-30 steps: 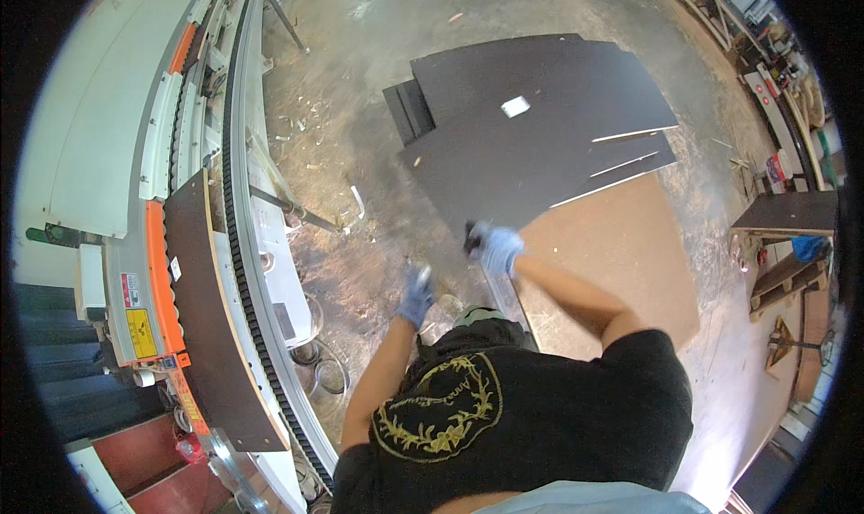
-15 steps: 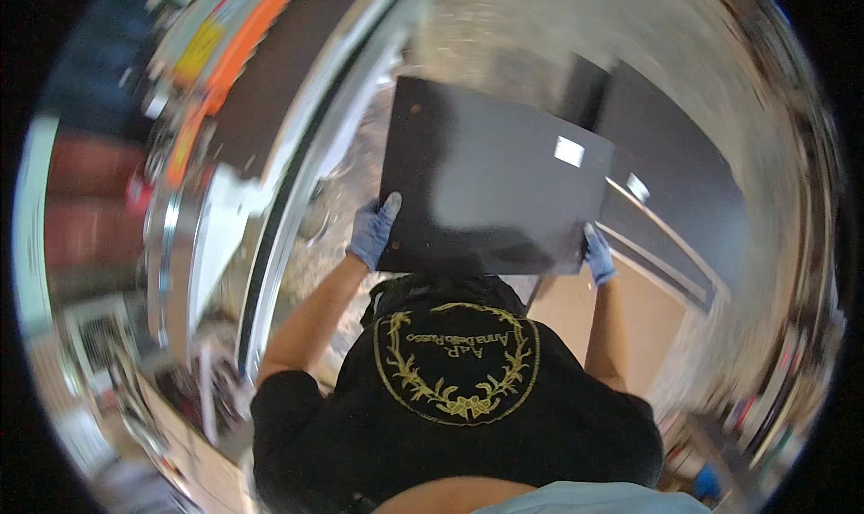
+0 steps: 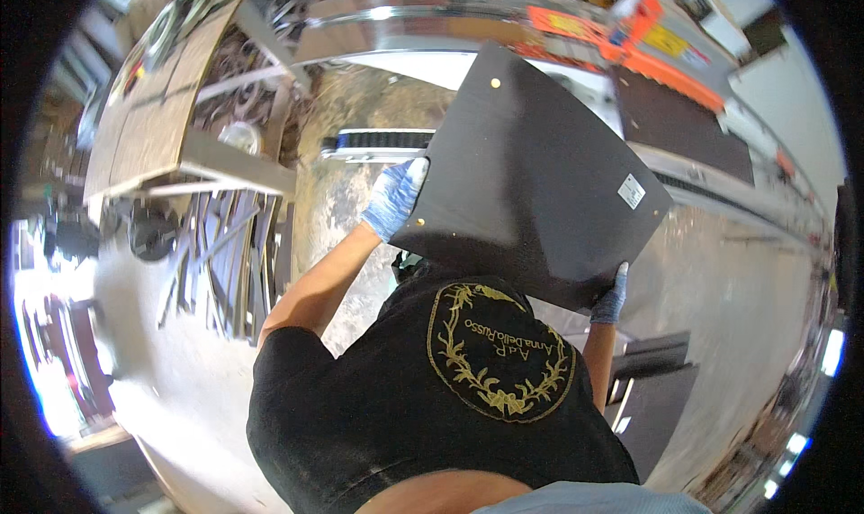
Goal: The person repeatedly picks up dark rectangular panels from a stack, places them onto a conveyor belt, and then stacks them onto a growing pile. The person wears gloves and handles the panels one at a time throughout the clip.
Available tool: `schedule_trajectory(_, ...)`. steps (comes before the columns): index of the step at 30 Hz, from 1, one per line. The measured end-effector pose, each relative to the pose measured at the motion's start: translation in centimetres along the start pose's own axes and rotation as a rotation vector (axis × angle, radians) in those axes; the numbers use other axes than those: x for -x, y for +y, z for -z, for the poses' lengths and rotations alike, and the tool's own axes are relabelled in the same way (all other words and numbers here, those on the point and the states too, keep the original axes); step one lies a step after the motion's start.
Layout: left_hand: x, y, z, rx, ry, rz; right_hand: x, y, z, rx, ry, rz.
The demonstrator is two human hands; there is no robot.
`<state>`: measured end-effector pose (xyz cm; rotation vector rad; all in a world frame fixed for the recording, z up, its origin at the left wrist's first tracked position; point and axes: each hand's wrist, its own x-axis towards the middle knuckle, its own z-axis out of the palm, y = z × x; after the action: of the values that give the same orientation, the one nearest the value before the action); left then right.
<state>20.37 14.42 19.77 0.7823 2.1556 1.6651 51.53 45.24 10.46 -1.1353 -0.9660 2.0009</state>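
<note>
A dark, flat rectangular panel is held up in front of my chest, tilted with its right corner lower. It has small round brass-coloured spots near its corners and a white label towards the right. My gloved left hand grips the panel's left edge, thumb on the upper face and fingers mostly hidden beneath. My gloved right hand holds the lower right edge, its thumb along the rim. Just beyond the left hand lies a black ribbed conveyor track in a light frame, partly covered by the panel.
A wooden table stands at the left, with several dark strips leaning below it. An orange guard is on the machine at the far right. More dark panels lie on the floor at the lower right.
My body has turned left, so the machine now lies ahead and the floor panels are at my lower right. The held panel has tilted clockwise, still in both hands.
</note>
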Motion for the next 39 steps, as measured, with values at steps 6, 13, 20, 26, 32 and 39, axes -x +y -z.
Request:
schedule_trajectory(6, 1.6, -1.0, 4.8, 0.231, 0.19, 0.168, -3.6, -0.1, -9.6, 0.126, -0.091, -0.091)
schedule_trajectory(13, -0.6, -2.7, 9.4, 0.343, 0.28, 0.226, -5.4, 0.1, -15.8, 0.293, -0.268, 0.027)
schedule_trajectory(20, -8.5, -12.7, 13.9, 0.509, 0.25, 0.408, -6.1, -2.9, -25.7, 0.656, -0.225, 0.053)
schedule_trajectory(26, -15.7, -17.7, 14.0, 0.72, 0.139, 0.591, -14.9, 0.1, -27.0, 0.693, -0.237, 0.212)
schedule_trajectory(32, -19.2, -16.5, 10.3, 0.908, 0.072, 0.726, -11.4, 0.9, -26.9, 0.968, 0.077, 0.529)
schedule_trajectory(39, -22.4, -15.4, 7.5, 0.977, -0.038, 0.792, -7.6, 9.1, -28.7, -0.251, -0.077, 0.112)
